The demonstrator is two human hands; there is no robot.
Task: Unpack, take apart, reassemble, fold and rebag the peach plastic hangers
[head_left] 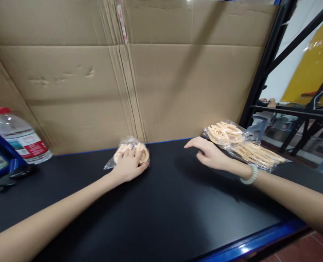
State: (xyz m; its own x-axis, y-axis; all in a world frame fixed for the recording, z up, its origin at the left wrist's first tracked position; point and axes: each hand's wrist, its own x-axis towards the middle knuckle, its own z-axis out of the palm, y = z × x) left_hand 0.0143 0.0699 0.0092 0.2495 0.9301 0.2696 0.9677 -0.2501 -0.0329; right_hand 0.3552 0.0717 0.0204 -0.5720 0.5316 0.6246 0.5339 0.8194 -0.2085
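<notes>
On the black worktop [161, 218], the left hand [128, 165] presses flat, fingers together, on a small clear bag of pale orange rings [143, 153] by the cardboard wall [178, 83]. The right hand [210, 154] hovers, fingers apart, beside larger bags [240, 142].

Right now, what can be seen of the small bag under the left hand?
The small bag is clear, crinkled plastic filled with pale peach curved pieces; what they are cannot be told. It lies flat on the black tabletop, close to the cardboard wall. The left hand rests palm down on top, covering its near part. A loose corner of plastic sticks out to the left.
</notes>
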